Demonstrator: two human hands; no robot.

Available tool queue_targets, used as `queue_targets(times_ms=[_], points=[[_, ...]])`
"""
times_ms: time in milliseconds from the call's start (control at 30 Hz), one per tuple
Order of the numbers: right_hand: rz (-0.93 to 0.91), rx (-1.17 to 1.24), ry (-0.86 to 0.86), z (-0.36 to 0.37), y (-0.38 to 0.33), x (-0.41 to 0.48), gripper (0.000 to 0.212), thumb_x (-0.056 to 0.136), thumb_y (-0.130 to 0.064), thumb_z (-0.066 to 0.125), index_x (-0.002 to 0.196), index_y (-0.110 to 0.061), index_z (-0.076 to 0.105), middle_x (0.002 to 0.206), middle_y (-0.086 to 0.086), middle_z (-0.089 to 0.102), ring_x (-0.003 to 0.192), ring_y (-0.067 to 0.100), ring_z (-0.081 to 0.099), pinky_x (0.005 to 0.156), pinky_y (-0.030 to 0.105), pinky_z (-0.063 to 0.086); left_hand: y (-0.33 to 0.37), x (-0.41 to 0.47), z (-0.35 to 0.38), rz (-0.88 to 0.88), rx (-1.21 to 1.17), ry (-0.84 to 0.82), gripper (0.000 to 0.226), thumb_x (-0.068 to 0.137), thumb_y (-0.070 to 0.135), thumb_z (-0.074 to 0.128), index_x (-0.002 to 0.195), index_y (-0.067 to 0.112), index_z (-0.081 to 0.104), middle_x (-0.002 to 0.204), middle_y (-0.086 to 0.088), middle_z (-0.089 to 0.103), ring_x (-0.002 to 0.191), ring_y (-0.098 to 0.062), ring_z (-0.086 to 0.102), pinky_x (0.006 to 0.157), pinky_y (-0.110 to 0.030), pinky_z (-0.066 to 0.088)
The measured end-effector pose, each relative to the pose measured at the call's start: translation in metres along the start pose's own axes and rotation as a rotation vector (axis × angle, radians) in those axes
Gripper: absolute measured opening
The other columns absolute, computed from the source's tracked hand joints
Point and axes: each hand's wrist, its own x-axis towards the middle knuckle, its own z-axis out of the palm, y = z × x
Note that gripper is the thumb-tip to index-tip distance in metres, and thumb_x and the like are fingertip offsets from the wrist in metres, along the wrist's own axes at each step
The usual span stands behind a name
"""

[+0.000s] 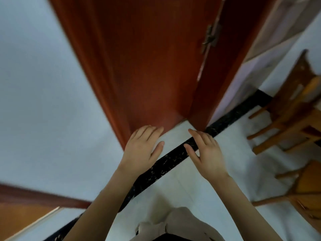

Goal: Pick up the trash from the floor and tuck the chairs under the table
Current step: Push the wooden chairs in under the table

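Note:
Both my hands are held out in front of me above the floor, empty, with relaxed fingers. My left hand (141, 148) hovers by the foot of a red-brown door frame. My right hand (205, 153) hangs over a black marbled floor strip (166, 162). Two wooden chairs stand at the right: one (293, 108) farther off near the wall, another (305, 192) closer, cut off by the frame edge. No trash shows on the floor. The picture is blurred by motion.
A red-brown door (147, 58) with a brass hinge (211, 37) stands ahead, white wall (43, 101) to its left. White tiled floor (231, 171) spreads to the right. Another red-brown door edge (26, 202) lies at the lower left. My beige clothing (173, 223) fills the bottom.

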Motion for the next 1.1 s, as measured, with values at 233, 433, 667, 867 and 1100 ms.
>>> queue_targets(times_ms=[233, 433, 667, 867, 1100], points=[[0.323, -0.113, 0.171, -0.073, 0.096, -0.035, 0.054, 0.100, -0.051, 0.039, 0.142, -0.018, 0.047, 0.135, 0.000, 0.057, 0.125, 0.021, 0.049, 0.106, 0.038, 0.039, 0.094, 0.114, 0.051, 0.313, -0.132, -0.053, 0.046, 0.097, 0.035, 0.037, 0.128, 0.010, 0.058, 0.124, -0.002, 0.061, 0.119, -0.020, 0.049, 0.101, -0.029, 0.032], [0.625, -0.186, 0.288, -0.103, 0.147, -0.102, 0.052, 0.099, -0.049, 0.043, 0.140, -0.019, 0.049, 0.132, 0.000, 0.059, 0.122, 0.021, 0.050, 0.100, 0.036, 0.040, 0.178, 0.147, 0.117, 0.570, -0.245, -0.204, 0.043, 0.096, 0.032, 0.040, 0.125, 0.008, 0.060, 0.122, -0.004, 0.063, 0.115, -0.022, 0.054, 0.098, -0.031, 0.038], [0.916, -0.235, 0.396, -0.129, 0.192, -0.170, 0.055, 0.097, -0.052, 0.039, 0.137, -0.016, 0.052, 0.124, 0.000, 0.062, 0.117, 0.023, 0.054, 0.096, 0.035, 0.043, 0.264, 0.173, 0.176, 0.826, -0.349, -0.352, 0.044, 0.096, 0.031, 0.040, 0.124, 0.005, 0.061, 0.119, -0.006, 0.064, 0.111, -0.023, 0.055, 0.096, -0.035, 0.043], [1.084, -0.283, 0.464, -0.142, 0.241, -0.189, 0.053, 0.097, -0.051, 0.041, 0.136, -0.017, 0.053, 0.126, -0.002, 0.061, 0.116, 0.020, 0.055, 0.095, 0.033, 0.043, 0.332, 0.218, 0.229, 0.983, -0.437, -0.416, 0.042, 0.097, 0.031, 0.040, 0.123, 0.006, 0.060, 0.118, -0.006, 0.064, 0.109, -0.022, 0.056, 0.095, -0.031, 0.042], [1.272, -0.365, 0.527, -0.174, 0.325, -0.183, 0.050, 0.098, -0.049, 0.044, 0.138, -0.020, 0.050, 0.123, -0.002, 0.061, 0.115, 0.020, 0.054, 0.097, 0.035, 0.043, 0.415, 0.290, 0.291, 1.128, -0.500, -0.532, 0.047, 0.098, 0.037, 0.036, 0.126, 0.008, 0.060, 0.121, -0.005, 0.064, 0.114, -0.020, 0.057, 0.095, -0.026, 0.040]])
